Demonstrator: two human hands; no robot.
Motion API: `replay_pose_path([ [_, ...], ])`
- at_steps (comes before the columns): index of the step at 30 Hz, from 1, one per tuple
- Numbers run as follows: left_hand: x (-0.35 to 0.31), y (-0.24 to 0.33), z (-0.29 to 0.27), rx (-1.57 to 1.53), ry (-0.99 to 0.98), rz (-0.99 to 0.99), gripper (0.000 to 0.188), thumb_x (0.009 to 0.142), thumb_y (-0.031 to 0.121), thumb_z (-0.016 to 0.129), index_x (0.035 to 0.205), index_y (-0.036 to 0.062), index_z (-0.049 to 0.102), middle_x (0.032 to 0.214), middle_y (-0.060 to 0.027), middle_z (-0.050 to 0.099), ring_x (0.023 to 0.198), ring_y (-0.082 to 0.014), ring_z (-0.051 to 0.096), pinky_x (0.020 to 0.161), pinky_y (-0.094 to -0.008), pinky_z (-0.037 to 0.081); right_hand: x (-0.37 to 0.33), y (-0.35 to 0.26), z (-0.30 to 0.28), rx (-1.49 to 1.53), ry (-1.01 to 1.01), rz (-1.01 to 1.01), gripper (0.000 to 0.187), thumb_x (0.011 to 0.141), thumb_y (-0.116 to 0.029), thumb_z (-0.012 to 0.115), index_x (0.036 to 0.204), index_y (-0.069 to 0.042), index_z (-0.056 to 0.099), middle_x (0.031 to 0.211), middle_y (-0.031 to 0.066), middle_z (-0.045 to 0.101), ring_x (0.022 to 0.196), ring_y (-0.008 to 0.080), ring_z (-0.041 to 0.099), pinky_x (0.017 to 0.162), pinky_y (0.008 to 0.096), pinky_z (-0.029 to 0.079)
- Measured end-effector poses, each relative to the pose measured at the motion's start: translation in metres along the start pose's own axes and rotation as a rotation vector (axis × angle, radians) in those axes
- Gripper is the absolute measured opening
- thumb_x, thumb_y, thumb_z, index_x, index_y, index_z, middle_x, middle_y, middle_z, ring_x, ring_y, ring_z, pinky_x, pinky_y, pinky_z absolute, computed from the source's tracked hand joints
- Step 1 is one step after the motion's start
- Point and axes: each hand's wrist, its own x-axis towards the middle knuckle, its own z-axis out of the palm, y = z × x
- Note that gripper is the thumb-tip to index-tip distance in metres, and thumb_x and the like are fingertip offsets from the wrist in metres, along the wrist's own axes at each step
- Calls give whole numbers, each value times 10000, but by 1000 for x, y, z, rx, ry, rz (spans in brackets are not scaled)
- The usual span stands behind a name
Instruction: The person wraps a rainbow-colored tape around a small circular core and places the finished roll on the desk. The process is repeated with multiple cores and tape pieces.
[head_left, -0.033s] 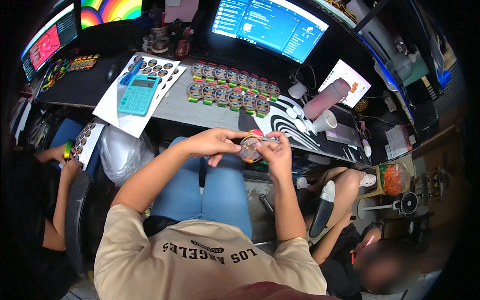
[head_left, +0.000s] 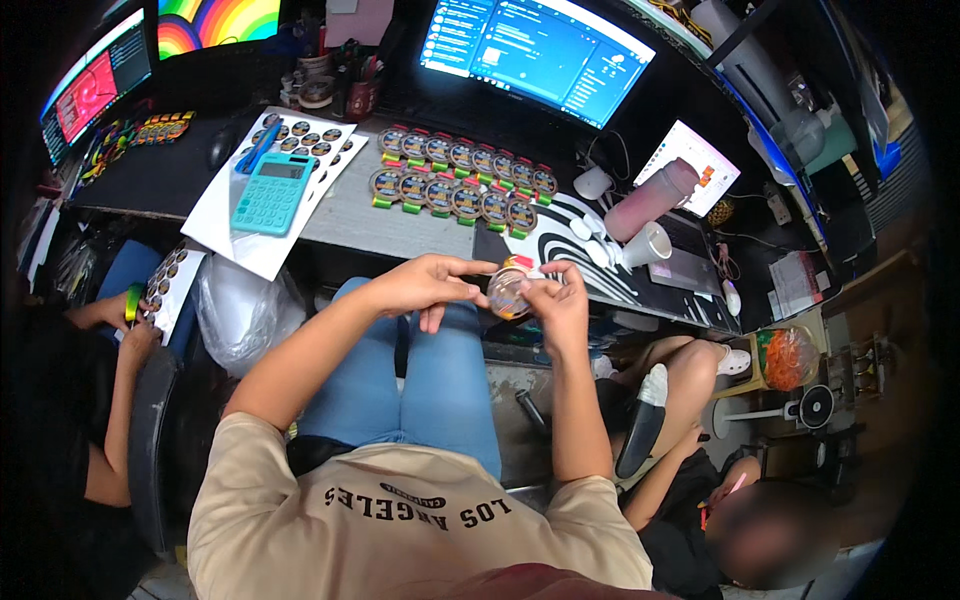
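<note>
Two hands meet over your lap, just below the desk edge (head_left: 400, 235): your left hand (head_left: 425, 287) pinches the rim of a round medal (head_left: 508, 291) w/ thumb and fingers, your right hand (head_left: 558, 300) closes on its other side, fingers curled round it. Medal sits between both hands, face toward you, above your blue-jeaned knees. On the desk ahead: two rows of similar medals w/ green and red tabs (head_left: 460, 178), nr the front edge. Left of them a teal calculator (head_left: 273, 192) lies on white sheets of round stickers (head_left: 300, 140), a blue pen by its top. Right: a pink tumbler (head_left: 655, 198) lying tilted, a white cup (head_left: 647, 243), a blue-lit monitor (head_left: 535, 55) behind. At your left, another person's hands (head_left: 135, 320) work on a sticker sheet (head_left: 170, 285); clear plastic bag (head_left: 240, 310) beside your left knee. Another person sits low at your right, legs nr your right elbow.
</note>
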Motion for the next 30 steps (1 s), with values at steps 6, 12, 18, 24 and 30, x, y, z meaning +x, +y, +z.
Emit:
replay_pose_path([
  [6, 53, -38, 24, 671, 384, 402, 298, 864, 148, 613, 1148, 73, 664, 981, -113, 670, 843, -245, 639, 762, -367, 512, 108, 12, -88, -100, 164, 195, 304, 853, -15, 669, 1075, -47, 465, 799, 97, 660, 656, 160, 645, 528, 260, 517],
  [12, 95, -50, 55, 1081, 545, 458, 410, 855, 184, 631, 1260, 130, 593, 1250, -155, 524, 1036, -356, 517, 891, -466, 424, 158, 28, -100, -43, 76, 308, 309, 849, -1, 671, 1089, -27, 479, 907, 134, 663, 793, 207, 669, 643, 333, 587],
  [18, 129, -53, 70, 1193, 662, 386, 467, 853, 232, 641, 1307, 162, 557, 1291, -198, 493, 1057, -346, 513, 834, -448, 399, 171, 27, -96, -97, 25, 342, 329, 853, -18, 672, 1113, -18, 470, 928, 146, 659, 819, 214, 667, 650, 326, 584],
  [24, 145, -56, 75, 1206, 719, 410, 512, 834, 222, 648, 1329, 162, 533, 1304, -215, 483, 1059, -343, 515, 834, -438, 397, 179, 20, -92, -217, -7, 383, 367, 847, -44, 688, 1160, -4, 502, 921, 116, 663, 783, 188, 660, 622, 291, 570],
  [30, 149, -57, 75, 1216, 740, 385, 515, 834, 216, 645, 1331, 153, 528, 1304, -220, 479, 1055, -348, 519, 844, -443, 403, 176, 14, -88, -389, 13, 355, 299, 829, -92, 726, 1063, 29, 583, 822, 78, 660, 641, 139, 638, 534, 246, 545],
])
